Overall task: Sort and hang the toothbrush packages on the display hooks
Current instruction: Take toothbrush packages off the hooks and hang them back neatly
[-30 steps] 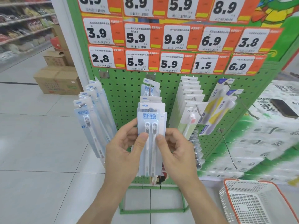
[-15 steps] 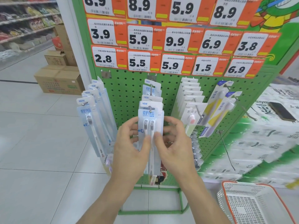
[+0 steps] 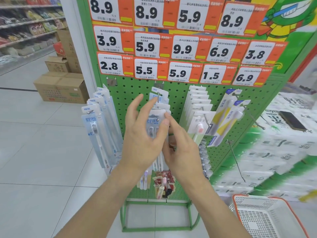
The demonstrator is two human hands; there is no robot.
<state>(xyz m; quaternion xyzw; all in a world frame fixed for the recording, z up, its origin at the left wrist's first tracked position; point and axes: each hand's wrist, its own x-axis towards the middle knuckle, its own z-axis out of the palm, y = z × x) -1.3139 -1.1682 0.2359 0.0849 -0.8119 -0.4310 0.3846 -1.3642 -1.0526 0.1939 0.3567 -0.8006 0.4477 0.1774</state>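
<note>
A clear two-brush toothbrush package [image 3: 153,123] hangs at the front of the middle hook [image 3: 158,97] on the green pegboard [image 3: 133,93]. My left hand [image 3: 142,143] is in front of it with fingers spread and straight, and its thumb lies against the package's right side. My right hand [image 3: 183,152] reaches up from the right, its index fingertip touching the package's top right corner. More of the same packages hang behind it. Similar blue-labelled packages [image 3: 93,124] fill the left hook.
White-carded brushes [image 3: 199,103] and yellow brushes [image 3: 226,115] hang to the right, with two bare hooks [image 3: 236,162] beyond them. A white and orange basket [image 3: 257,219] sits on the floor at bottom right. A phone [image 3: 293,121] lies on stacked tissue packs. Cardboard boxes [image 3: 63,88] stand behind on the left.
Both hands held the package by its sides and lifted it up to the middle hook. Now it hangs there, my left fingers have spread off it, and my right hand only touches its top.
</note>
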